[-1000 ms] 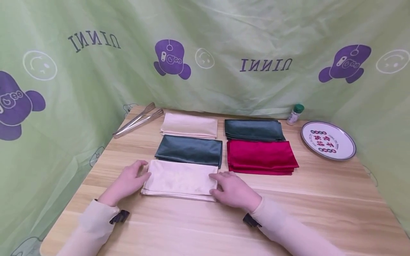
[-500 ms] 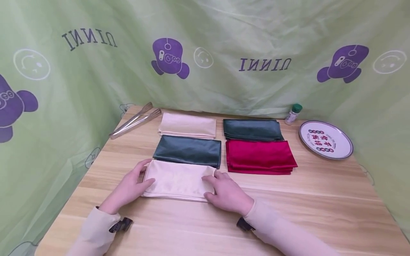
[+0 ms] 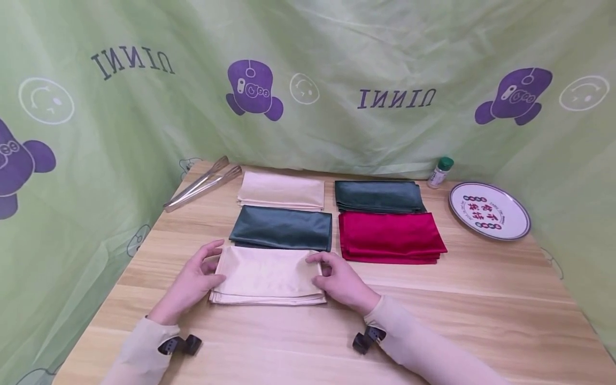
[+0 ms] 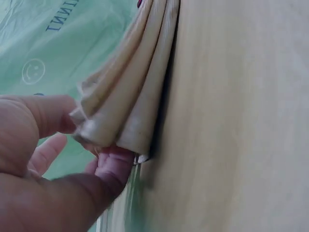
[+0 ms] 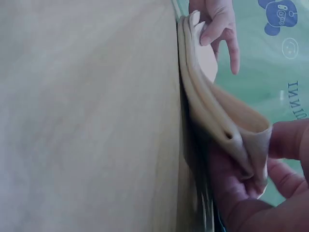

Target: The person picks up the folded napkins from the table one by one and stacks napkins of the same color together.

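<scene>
Head view, pale cloth (image 3: 269, 274): folded in layers, foremost on the counter (image 3: 289, 342), its far edge right beside the dark green cloth (image 3: 281, 227); any overlap cannot be told.
Head view, ends: left hand (image 3: 191, 280) pinches the left end, right hand (image 3: 344, 280) the right.
Head view, risk: a push away could ruck the dark green cloth, since the two lie so close; a swing to the right might brush the red cloth (image 3: 390, 232).
Head view, room: wood runs nearward from the front edge; metal tongs (image 3: 199, 187) lie well apart at far left, the plate (image 3: 517, 214) at far right.
Left wrist view, fanned layers: folds spread loosely at the pinched end; some could slip if the pinch catches only part of them.
Right wrist view, bent end: layers curl up and gape within the right hand's pinch; uneven squeezing could crease them or skew the stack.
</scene>
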Demonstrator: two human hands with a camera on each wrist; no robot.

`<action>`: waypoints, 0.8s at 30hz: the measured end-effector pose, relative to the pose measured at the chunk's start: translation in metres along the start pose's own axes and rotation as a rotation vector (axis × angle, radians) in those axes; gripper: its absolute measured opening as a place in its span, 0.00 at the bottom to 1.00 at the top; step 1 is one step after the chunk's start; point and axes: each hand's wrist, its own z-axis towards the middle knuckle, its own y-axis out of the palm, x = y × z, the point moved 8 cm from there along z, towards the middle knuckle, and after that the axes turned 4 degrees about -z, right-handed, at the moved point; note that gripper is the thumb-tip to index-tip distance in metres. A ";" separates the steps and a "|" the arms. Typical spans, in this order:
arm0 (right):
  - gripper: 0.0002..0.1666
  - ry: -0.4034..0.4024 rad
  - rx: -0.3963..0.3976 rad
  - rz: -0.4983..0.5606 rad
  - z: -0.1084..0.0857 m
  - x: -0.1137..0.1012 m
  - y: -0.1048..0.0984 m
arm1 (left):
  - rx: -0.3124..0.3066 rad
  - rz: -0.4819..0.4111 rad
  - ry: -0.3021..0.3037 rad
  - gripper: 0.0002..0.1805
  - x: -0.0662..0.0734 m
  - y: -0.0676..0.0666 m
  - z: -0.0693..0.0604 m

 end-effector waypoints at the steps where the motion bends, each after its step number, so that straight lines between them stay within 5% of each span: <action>1: 0.22 0.010 -0.005 0.039 0.000 0.001 0.000 | 0.001 -0.022 -0.007 0.44 -0.002 0.000 0.000; 5: 0.21 0.027 -0.025 0.144 -0.001 -0.001 -0.001 | 0.012 -0.065 -0.020 0.44 0.002 -0.005 -0.003; 11: 0.21 -0.021 -0.006 0.196 0.010 -0.018 -0.018 | 0.010 -0.062 0.031 0.41 0.040 -0.006 0.006; 19: 0.20 -0.040 0.108 0.104 0.050 -0.037 -0.062 | 0.032 -0.062 0.126 0.42 0.090 -0.012 0.057; 24: 0.20 -0.017 0.168 0.048 0.084 -0.041 -0.085 | 0.081 -0.058 0.144 0.41 0.103 -0.017 0.099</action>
